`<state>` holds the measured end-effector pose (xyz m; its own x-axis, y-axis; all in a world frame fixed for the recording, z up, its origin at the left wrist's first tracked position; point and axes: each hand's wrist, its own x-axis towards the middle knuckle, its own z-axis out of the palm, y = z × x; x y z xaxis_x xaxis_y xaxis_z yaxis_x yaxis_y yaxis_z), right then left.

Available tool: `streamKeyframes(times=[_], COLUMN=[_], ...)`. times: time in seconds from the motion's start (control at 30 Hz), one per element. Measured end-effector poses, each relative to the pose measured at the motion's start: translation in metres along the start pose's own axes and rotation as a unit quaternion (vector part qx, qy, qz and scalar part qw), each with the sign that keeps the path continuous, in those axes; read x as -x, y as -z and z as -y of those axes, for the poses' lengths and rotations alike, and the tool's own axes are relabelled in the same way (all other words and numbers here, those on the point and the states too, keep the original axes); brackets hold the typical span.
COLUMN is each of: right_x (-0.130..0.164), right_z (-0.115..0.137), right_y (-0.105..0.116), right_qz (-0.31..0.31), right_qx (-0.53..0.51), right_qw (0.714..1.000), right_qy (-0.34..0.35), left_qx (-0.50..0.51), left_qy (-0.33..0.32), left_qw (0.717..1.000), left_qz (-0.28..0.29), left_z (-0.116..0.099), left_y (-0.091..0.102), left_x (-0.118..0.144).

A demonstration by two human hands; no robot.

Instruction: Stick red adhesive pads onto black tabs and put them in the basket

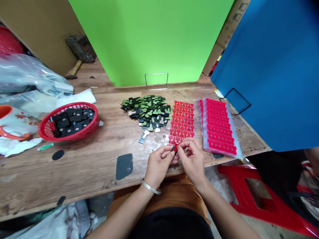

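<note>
The left hand (158, 164) and the right hand (193, 161) are meeting at the near edge of the bench (87, 169), and a small black-and-red piece (175, 148) is sitting between their fingers. The left thumb and fingers are pinching the piece from its left side, the thumb lying on top. The right thumb and fingers are pinching it from the right, the thumb pressing close beside the red part; the contact underneath is staying hidden behind the fingers. A silver bangle (151, 187) is circling the left wrist.

Just beyond the fingers, a sheet of red cut-outs (183, 119) is lying flat, its nearest row reaching up to the hands. Left of this sheet, a pile of dark plates (149, 111) is spreading over the bench, and 1 loose plate (144, 136) is lying just in front of it. On the other side, a stack of clear sheets with red shapes (220, 124) is resting near the right hand.

Farther left, a red basket (84, 134) is holding black pieces (72, 119), and a floral mug (20, 121) is standing beside it. A green board (154, 39) is standing behind the pile, and a blue board (269, 76) is leaning at the right.
</note>
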<state>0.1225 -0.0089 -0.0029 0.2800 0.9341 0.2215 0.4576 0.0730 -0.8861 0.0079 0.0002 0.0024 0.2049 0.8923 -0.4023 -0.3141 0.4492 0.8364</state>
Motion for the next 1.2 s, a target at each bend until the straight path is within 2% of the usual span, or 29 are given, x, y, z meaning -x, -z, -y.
streamKeyframes(times=[0.43, 0.5, 0.6, 0.63, 0.73, 0.8, 1.0, 1.1, 1.2], right_x=[0.001, 0.001, -0.002, -0.004, -0.007, -0.007, -0.002, 0.001, 0.003], right_z=[0.001, 0.000, -0.001, -0.001, -0.002, -0.001, 0.000, -0.002, -0.003], right_y=[0.001, 0.001, 0.002, 0.004, 0.009, 0.010, 0.003, -0.001, -0.004], right_qz=[0.001, -0.019, -0.049, -0.031, 0.106, 0.160, 0.147, 0.156, 0.158], right_qx=[0.022, 0.004, -0.077, -0.108, -0.175, -0.201, -0.237, -0.232, -0.198], right_qw=[1.000, 1.000, 0.994, 0.991, 0.969, 0.952, 0.939, 0.940, 0.953], right_qy=[0.004, -0.008, -0.056, -0.077, -0.138, -0.169, -0.202, -0.196, -0.168], left_qx=[0.002, 0.002, -0.001, -0.001, -0.005, -0.009, -0.024, -0.029, -0.035], left_qy=[0.000, -0.004, 0.009, 0.014, 0.023, 0.029, 0.043, 0.047, 0.064], left_qw=[1.000, 1.000, 1.000, 1.000, 1.000, 0.999, 0.998, 0.998, 0.996], left_qz=[0.008, 0.005, -0.001, -0.001, 0.011, 0.026, 0.035, 0.029, 0.046], left_z=[0.001, 0.001, -0.001, -0.002, -0.002, -0.002, -0.002, 0.000, 0.001], left_y=[0.000, 0.001, 0.001, 0.001, 0.003, 0.005, 0.011, 0.012, 0.016], left_x=[0.002, 0.002, 0.004, 0.004, 0.006, 0.007, 0.011, 0.015, 0.016])
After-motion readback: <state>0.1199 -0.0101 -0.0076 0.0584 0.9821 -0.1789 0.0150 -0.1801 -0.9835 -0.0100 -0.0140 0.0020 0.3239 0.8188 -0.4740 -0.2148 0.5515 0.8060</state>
